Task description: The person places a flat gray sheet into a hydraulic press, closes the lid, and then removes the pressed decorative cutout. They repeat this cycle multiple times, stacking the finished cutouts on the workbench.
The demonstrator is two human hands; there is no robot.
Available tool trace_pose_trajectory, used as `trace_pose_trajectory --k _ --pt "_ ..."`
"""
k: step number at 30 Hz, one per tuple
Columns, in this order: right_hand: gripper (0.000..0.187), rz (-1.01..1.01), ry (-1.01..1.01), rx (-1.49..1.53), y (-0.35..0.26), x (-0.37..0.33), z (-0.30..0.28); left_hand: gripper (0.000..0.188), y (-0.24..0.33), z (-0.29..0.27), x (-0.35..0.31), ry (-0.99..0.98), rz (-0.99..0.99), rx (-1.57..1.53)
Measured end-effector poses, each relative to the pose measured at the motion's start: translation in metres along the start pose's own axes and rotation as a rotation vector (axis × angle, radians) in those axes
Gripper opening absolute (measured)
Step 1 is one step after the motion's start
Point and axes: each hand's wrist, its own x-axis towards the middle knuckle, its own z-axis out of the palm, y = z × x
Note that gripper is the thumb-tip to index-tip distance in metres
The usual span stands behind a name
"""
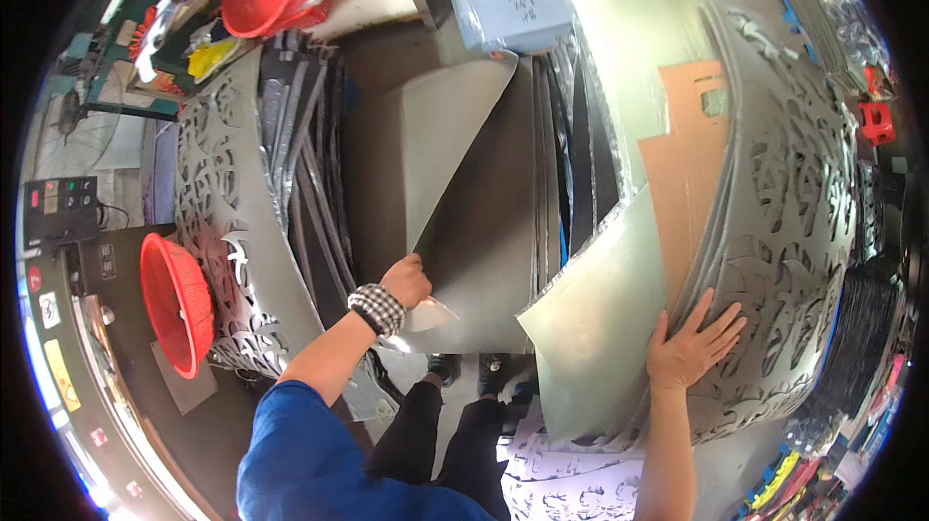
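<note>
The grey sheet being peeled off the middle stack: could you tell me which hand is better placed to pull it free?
Probably the left hand: it already grips the grey sheet by its lower corner, while the right hand lies flat on the cut-out stack.

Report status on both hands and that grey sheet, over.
Left hand pinching grey sheet at its lower edge, sheet curled. Right hand flat, fingers spread, on cut-out sheet stack. Silver sheet leans between them.

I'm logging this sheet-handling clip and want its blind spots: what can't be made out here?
Head view only:
- Left hand fingertips: hidden behind the grey sheet in its grip.
- Stacked sheets behind it: overlapped, uncountable.
- Patterned stack under the right hand: lower edge hidden.
- Control box buttons: too small.
</note>
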Motion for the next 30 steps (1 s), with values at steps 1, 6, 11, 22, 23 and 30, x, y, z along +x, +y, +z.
trace_pose_trajectory --k 1,6,11,22,23,30 --pt "0.074 0.004 -0.010 0.011 0.000 0.000 0.000 0.015 0.012 -0.018 -0.013 -0.060 -0.044 0.025" --pt "0.073 0.021 0.041 0.104 0.000 0.000 0.002 0.018 0.109 -0.068 -0.121 -0.143 -0.007 0.021" --pt "0.073 0.052 -0.026 0.170 0.000 0.001 -0.002 0.010 0.182 -0.174 -0.216 -0.010 -0.302 0.038" --pt "0.024 -0.364 -0.005 1.102 0.032 -0.138 -0.082 0.019 0.326 -0.322 -0.314 0.588 -0.726 -0.537" --pt "0.023 -0.248 -0.239 1.276 0.032 -0.172 -0.085 0.019 0.333 -0.329 -0.329 0.629 -0.769 -0.543" --pt "0.042 0.433 -1.312 1.399 -0.018 -0.311 -0.049 0.022 0.416 -0.359 -0.432 0.571 -0.674 -0.716"
